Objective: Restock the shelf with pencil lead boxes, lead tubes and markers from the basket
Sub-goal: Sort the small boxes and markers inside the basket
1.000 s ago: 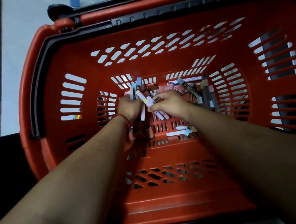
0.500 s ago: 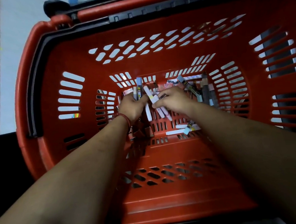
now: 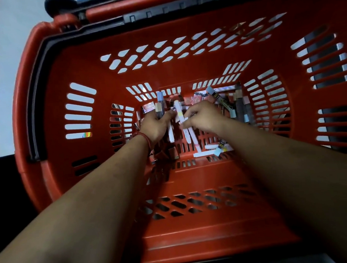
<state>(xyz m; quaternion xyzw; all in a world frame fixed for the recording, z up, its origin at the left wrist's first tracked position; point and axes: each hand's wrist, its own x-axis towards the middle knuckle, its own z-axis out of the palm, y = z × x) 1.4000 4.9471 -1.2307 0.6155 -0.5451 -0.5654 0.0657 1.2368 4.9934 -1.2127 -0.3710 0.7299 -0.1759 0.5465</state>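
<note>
**Both hands grip markers at the bottom of the red basket**

The left hand [image 3: 155, 126] is curled round a small bunch of dark markers [image 3: 160, 104], which stand upright out of the fist with a blue cap and a beige cap on top. A red string bracelet [image 3: 145, 137] circles that wrist. Just beside it, the right hand [image 3: 202, 117] pinches a few white markers [image 3: 180, 113] with bent fingers. Their barrels slant down and toward the camera, below the knuckles. The two hands nearly touch.

Around them, on the basket [image 3: 165, 71] floor, lie more loose markers [image 3: 240, 105] heaped against the far right corner. Others, white with a pale blue cap [image 3: 218, 151], lie nearer the camera. Small pinkish packets [image 3: 197, 97] lie along the far wall; their labels are too blurred to read. The black handle [image 3: 181, 12] lies folded along the far rim.
</note>
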